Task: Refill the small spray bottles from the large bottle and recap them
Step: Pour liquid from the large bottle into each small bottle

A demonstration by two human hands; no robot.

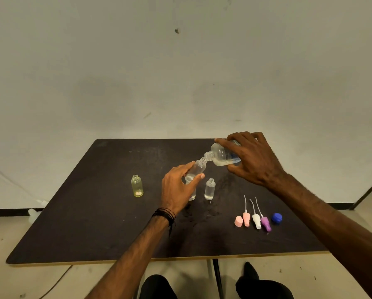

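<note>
My right hand (pixel 253 159) grips the large clear bottle (pixel 220 155), tipped down to the left, its open neck touching the mouth of a small clear bottle (pixel 197 169). My left hand (pixel 177 188) holds that small bottle tilted above the table; some liquid sits in it. Part of another small bottle (pixel 192 196) shows behind my left hand. An uncapped clear small bottle (pixel 210 189) stands upright just right of it. A yellowish small bottle (pixel 137 186) stands uncapped to the left.
On the dark table (pixel 94 223), near right, lie a pink cap (pixel 238 221), pink (pixel 246 219), white (pixel 256 221) and purple (pixel 266 223) spray heads with tubes, and a blue cap (pixel 276 218). Wet spots mark the table centre. My legs show below the front edge.
</note>
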